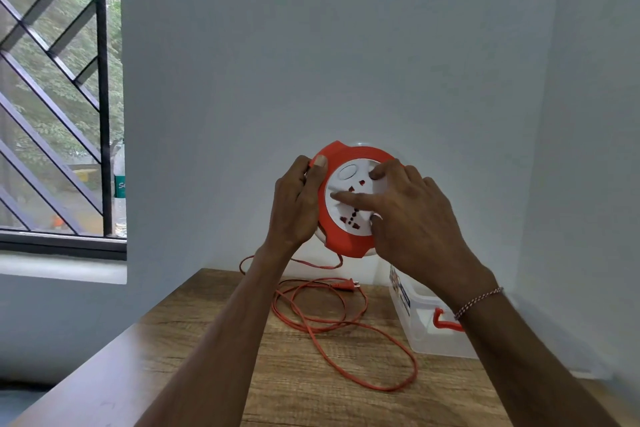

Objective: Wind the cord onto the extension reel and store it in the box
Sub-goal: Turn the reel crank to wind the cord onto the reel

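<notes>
Above wooden table (214, 340), left grip (296, 204) around reel (346, 239)

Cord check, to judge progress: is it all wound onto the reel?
No, most of the cord lies in loose loops on the table.

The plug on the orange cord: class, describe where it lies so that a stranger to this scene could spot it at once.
Start at the wooden table against the pale wall. On it sprawls a loose orange cord, left of a clear plastic box. The plug lies at the cord's far end near the wall, below the raised reel: a short thick orange piece, unlike the thin loops around it.
</notes>
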A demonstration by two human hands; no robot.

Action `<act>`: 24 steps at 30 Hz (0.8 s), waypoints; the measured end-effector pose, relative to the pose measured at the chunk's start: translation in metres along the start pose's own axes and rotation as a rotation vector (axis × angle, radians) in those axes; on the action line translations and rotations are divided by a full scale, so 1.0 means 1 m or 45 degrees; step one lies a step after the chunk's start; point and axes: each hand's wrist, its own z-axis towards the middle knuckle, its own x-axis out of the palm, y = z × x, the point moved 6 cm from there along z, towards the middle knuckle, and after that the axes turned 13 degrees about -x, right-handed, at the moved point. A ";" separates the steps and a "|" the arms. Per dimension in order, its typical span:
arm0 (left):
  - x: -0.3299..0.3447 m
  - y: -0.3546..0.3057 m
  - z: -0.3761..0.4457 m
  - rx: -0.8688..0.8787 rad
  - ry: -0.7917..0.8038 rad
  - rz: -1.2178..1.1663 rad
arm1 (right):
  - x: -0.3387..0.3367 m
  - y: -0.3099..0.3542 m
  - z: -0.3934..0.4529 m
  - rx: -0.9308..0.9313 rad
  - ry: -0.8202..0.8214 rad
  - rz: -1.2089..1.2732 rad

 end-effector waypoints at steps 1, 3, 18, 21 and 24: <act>0.000 0.001 0.000 -0.005 -0.001 -0.002 | 0.001 -0.002 -0.001 0.035 -0.037 0.004; 0.001 0.001 -0.001 -0.011 0.010 0.003 | 0.002 -0.006 -0.003 0.080 -0.078 -0.012; 0.006 -0.001 -0.004 -0.013 0.009 0.022 | -0.009 -0.011 -0.003 0.150 -0.218 0.181; 0.004 -0.001 -0.003 0.002 -0.007 0.020 | -0.015 -0.011 -0.002 0.058 -0.305 0.200; 0.003 -0.001 -0.003 0.022 -0.012 0.023 | -0.010 -0.008 0.001 -0.045 -0.159 0.224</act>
